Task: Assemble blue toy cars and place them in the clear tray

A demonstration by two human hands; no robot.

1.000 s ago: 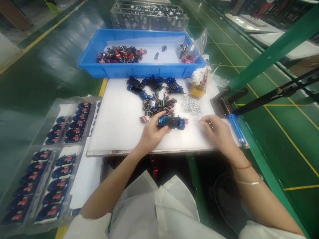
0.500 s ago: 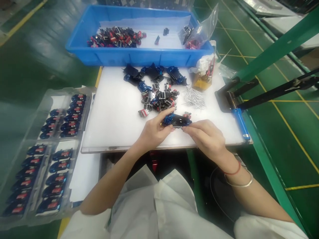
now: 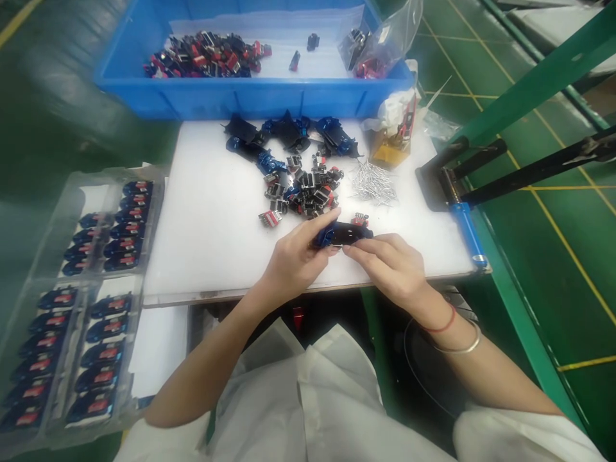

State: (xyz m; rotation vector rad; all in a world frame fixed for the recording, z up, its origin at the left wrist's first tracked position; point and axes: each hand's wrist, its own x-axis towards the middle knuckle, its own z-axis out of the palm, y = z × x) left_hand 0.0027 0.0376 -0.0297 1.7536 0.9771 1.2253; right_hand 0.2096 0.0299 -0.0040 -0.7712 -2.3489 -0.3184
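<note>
My left hand [image 3: 301, 253] grips one end of a blue-and-black moulded part [image 3: 350, 233], thumb below and index finger above, and holds it over the front of the white board. At the part's near edge, the thumb and fingers of my right hand [image 3: 392, 263] pinch a thin metal pin [image 3: 339, 246], mostly hidden by the fingertips. Just behind the part lies a small red-and-silver piece [image 3: 360, 219]. A heap of red, black and chrome pieces [image 3: 310, 186] sits beyond my left hand. Loose metal pins [image 3: 374, 183] are piled to the right of that heap.
More blue-and-black parts [image 3: 289, 131] lie at the board's back, before a blue bin [image 3: 231, 96] of red-and-black pieces. A clear tray [image 3: 86, 282] holding blue parts is at left. A blue-handled lever tool [image 3: 469, 234] and a yellowish container [image 3: 392, 151] stand at right.
My right fingertips have slid left along the part's near edge, and less of the pin shows. The left hand keeps its hold. The whole view has shifted slightly.
</note>
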